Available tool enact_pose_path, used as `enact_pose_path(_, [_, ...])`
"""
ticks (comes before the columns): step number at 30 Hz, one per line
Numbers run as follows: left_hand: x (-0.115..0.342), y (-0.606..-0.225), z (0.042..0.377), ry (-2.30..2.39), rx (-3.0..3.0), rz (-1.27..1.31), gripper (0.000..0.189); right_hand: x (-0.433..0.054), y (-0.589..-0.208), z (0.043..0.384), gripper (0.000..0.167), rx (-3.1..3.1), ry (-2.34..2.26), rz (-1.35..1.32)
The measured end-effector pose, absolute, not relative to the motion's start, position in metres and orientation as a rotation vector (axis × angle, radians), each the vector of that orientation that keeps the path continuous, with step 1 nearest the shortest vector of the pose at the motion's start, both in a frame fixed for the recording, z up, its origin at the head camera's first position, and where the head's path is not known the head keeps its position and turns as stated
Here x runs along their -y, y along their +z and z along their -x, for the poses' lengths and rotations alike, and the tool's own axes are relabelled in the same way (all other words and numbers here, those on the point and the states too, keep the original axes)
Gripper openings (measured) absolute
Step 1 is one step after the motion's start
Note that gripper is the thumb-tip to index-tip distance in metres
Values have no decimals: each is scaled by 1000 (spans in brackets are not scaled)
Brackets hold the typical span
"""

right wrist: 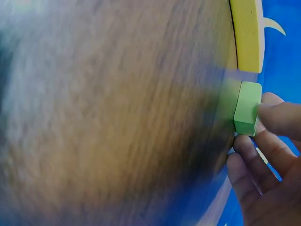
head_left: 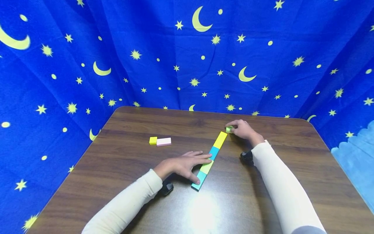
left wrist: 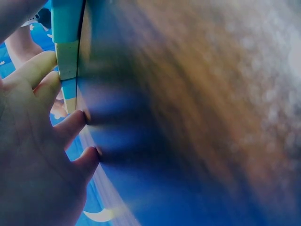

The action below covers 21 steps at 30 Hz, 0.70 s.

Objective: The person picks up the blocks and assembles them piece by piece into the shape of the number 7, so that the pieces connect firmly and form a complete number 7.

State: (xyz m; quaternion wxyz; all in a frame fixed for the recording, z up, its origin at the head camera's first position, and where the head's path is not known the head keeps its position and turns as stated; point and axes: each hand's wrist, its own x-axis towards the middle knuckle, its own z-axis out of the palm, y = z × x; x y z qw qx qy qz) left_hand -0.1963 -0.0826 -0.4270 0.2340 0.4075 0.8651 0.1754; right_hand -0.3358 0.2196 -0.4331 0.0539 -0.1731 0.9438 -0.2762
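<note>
A diagonal row of blocks lies on the table: a teal block (head_left: 199, 181) at the near end, then a light green block (head_left: 206, 168), a blue block (head_left: 214, 152) and a long yellow block (head_left: 220, 139) at the far end. My left hand (head_left: 185, 165) spreads over the row's left side, thumb on the teal block and fingertips by the light green and blue ones. Beyond the yellow end, my right hand (head_left: 243, 129) pinches a small green block (right wrist: 248, 106) between thumb and fingers. In the right wrist view a narrow gap separates it from the yellow block (right wrist: 248, 35).
Left of the row, a small yellow block (head_left: 153, 140) and a pale pink block (head_left: 164, 141) lie end to end. The brown wooden table (head_left: 117, 169) meets a blue curtain (head_left: 163, 71) with stars and moons at its back and sides.
</note>
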Motion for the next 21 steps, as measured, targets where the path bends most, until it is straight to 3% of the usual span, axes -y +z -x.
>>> enact_pose_path(21, [83, -427, 195, 489, -2371, -1101, 84, -210, -438, 335, 32, -2886, -899, 569])
